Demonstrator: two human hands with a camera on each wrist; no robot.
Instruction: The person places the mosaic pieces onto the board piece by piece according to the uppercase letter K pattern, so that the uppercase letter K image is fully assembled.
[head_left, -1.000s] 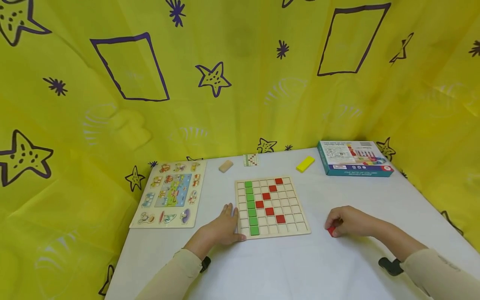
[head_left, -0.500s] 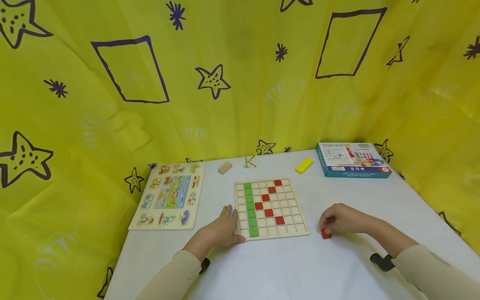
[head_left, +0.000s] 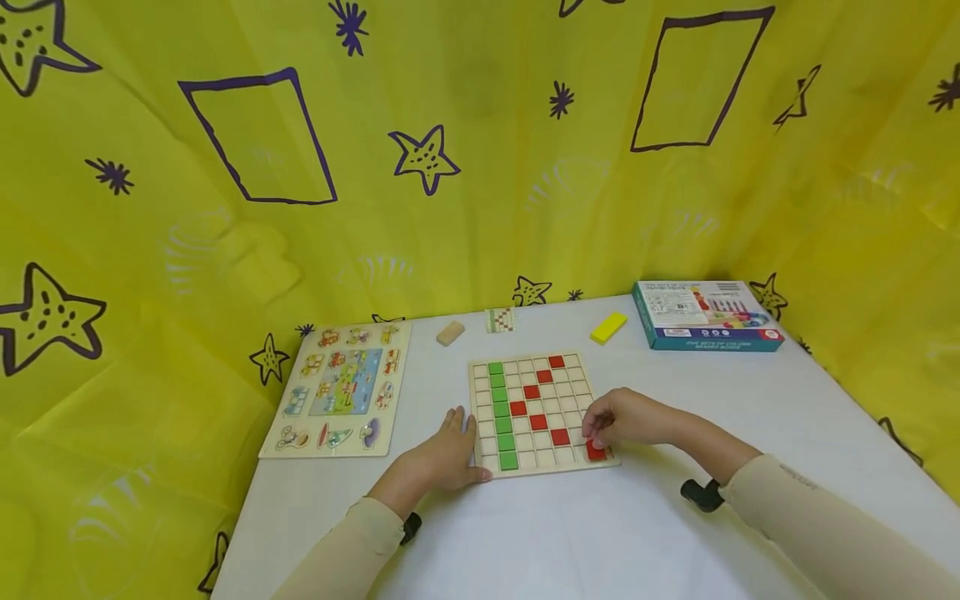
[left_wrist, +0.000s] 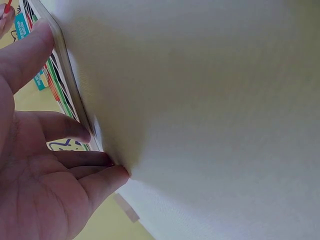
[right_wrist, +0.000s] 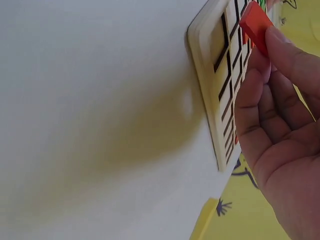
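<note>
A wooden grid board lies on the white table, with a column of green square tiles near its left side and several red square tiles forming a bent diagonal. My left hand rests against the board's left edge, fingers extended along the side and thumb at the near left corner. Between thumb and fingers, my right hand pinches one red tile. That tile is tilted over the near right corner of the grid, overlapping its cells in the head view.
Left of the board lies a wooden picture puzzle. Along the back are a plain wooden block, a small pattern card, a yellow block and a cardboard toy box. A yellow patterned curtain hangs behind the table.
My right hand has carried the red tile leftward from the table beside the board to above its near right corner. The left hand stays against the board's edge.
</note>
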